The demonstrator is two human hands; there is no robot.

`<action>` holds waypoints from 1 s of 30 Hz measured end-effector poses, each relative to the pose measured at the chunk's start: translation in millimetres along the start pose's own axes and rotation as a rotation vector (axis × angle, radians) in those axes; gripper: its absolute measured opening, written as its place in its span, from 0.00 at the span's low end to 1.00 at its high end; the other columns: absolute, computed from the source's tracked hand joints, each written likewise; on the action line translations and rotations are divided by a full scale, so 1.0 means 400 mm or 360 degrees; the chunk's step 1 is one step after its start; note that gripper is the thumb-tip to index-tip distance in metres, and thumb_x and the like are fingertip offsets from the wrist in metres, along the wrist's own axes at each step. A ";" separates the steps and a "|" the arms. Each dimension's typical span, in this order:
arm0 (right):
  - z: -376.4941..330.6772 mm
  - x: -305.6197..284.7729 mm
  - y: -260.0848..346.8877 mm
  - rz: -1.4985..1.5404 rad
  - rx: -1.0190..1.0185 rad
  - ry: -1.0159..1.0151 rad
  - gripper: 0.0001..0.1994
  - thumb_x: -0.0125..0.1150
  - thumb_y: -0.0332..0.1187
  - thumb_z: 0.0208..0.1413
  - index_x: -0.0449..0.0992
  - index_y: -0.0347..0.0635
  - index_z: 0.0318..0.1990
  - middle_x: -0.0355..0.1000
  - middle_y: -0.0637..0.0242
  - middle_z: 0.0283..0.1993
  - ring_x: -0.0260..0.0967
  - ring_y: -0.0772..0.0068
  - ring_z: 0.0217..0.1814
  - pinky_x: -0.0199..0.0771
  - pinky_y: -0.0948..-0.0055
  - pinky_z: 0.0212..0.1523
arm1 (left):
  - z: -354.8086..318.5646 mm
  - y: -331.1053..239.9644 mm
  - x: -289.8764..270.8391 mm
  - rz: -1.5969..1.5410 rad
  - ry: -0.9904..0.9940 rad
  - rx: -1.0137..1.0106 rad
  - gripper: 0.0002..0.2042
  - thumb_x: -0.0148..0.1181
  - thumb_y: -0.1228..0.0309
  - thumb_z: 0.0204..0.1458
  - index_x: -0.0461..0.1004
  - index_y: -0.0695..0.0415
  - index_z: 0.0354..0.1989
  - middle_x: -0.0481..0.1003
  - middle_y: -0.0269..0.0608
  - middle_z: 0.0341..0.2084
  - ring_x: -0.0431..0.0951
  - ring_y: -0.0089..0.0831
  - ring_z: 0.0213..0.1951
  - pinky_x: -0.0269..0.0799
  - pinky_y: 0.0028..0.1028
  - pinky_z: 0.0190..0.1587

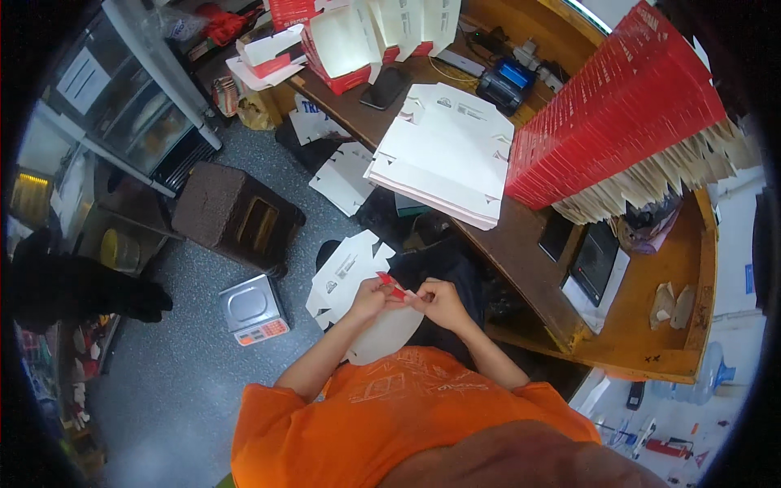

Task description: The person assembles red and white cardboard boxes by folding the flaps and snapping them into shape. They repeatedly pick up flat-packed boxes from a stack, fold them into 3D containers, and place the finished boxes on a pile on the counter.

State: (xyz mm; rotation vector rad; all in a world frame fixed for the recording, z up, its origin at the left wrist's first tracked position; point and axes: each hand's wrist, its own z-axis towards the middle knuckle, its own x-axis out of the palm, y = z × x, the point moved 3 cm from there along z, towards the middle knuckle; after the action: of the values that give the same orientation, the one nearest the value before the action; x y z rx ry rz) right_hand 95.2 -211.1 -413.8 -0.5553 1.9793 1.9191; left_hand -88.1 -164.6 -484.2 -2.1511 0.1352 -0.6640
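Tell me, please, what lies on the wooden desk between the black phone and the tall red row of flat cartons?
In the head view, a stack of flat white carton blanks lies between the black phone and the red row of flat cartons on the wooden desk.

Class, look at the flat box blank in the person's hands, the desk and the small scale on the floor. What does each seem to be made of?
Box blank: thin matte white cardboard, red on one face; it is die-cut and bends at the fold pinched by the left hand and right hand. Desk: wood, brown with visible grain. Scale: shiny, probably steel, pan on a pale, likely plastic, body.
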 end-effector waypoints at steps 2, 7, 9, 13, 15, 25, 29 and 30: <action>0.011 0.003 -0.014 0.0001 0.0072 0.0026 0.14 0.73 0.35 0.56 0.78 0.36 0.24 0.68 0.64 0.24 0.67 0.72 0.22 0.65 0.69 0.24 | -0.005 0.001 -0.003 0.0082 0.0016 0.0064 0.09 0.46 0.79 0.67 0.74 0.68 0.48 0.79 0.50 0.41 0.84 0.39 0.42 0.85 0.37 0.46; 0.014 0.050 0.045 -0.0719 -0.0143 -0.0204 0.12 0.70 0.33 0.55 0.78 0.38 0.23 0.72 0.58 0.28 0.73 0.55 0.33 0.70 0.63 0.31 | -0.032 -0.002 0.040 -0.0001 0.0024 0.0087 0.10 0.45 0.80 0.67 0.73 0.68 0.50 0.79 0.51 0.43 0.83 0.41 0.47 0.84 0.38 0.48; 0.031 0.057 0.058 -0.0879 -0.0012 -0.0007 0.10 0.66 0.36 0.60 0.80 0.39 0.31 0.75 0.58 0.34 0.76 0.57 0.44 0.74 0.63 0.42 | -0.031 0.005 0.034 -0.0092 0.0072 0.0077 0.11 0.46 0.80 0.67 0.72 0.67 0.53 0.79 0.51 0.45 0.82 0.40 0.49 0.82 0.38 0.51; 0.050 0.074 -0.113 0.0332 0.0298 -0.0063 0.19 0.53 0.47 0.72 0.73 0.37 0.50 0.73 0.61 0.45 0.74 0.68 0.50 0.75 0.67 0.48 | -0.078 -0.125 0.049 0.0239 0.0643 0.0058 0.19 0.51 0.76 0.68 0.67 0.65 0.66 0.78 0.49 0.54 0.79 0.36 0.56 0.74 0.33 0.61; 0.053 0.060 -0.189 0.0830 0.0753 -0.0126 0.22 0.50 0.54 0.71 0.74 0.42 0.52 0.75 0.63 0.47 0.76 0.64 0.49 0.78 0.61 0.45 | -0.130 -0.214 0.048 0.0719 0.0999 0.0149 0.23 0.56 0.73 0.66 0.65 0.62 0.69 0.76 0.47 0.59 0.77 0.36 0.59 0.70 0.32 0.64; 0.051 0.006 0.019 0.0128 -0.0160 -0.0276 0.13 0.56 0.38 0.68 0.76 0.33 0.44 0.75 0.53 0.46 0.72 0.49 0.54 0.71 0.63 0.57 | -0.103 -0.265 -0.084 0.1329 0.0307 -0.0088 0.11 0.72 0.63 0.56 0.82 0.59 0.32 0.79 0.32 0.24 0.77 0.26 0.27 0.71 0.29 0.32; 0.049 -0.042 0.118 -0.0003 -0.0392 -0.0204 0.08 0.63 0.29 0.62 0.77 0.36 0.45 0.72 0.54 0.42 0.69 0.50 0.47 0.68 0.56 0.54 | -0.056 -0.105 -0.125 -0.0111 0.0034 -0.0328 0.14 0.70 0.65 0.58 0.79 0.63 0.45 0.80 0.41 0.39 0.80 0.26 0.36 0.78 0.29 0.39; 0.048 -0.044 0.118 -0.0018 -0.0425 -0.0129 0.07 0.62 0.30 0.62 0.77 0.36 0.44 0.72 0.54 0.42 0.69 0.49 0.47 0.68 0.56 0.54 | -0.053 -0.089 -0.120 -0.0566 -0.0025 -0.0393 0.17 0.71 0.66 0.57 0.78 0.64 0.48 0.80 0.44 0.43 0.81 0.26 0.38 0.79 0.29 0.41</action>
State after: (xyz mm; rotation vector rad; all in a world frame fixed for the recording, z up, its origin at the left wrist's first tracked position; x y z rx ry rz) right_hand 86.6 -190.2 -364.8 -0.5448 1.6787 2.1781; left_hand -144.5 -141.9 -466.1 -2.4448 -0.1886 -0.8691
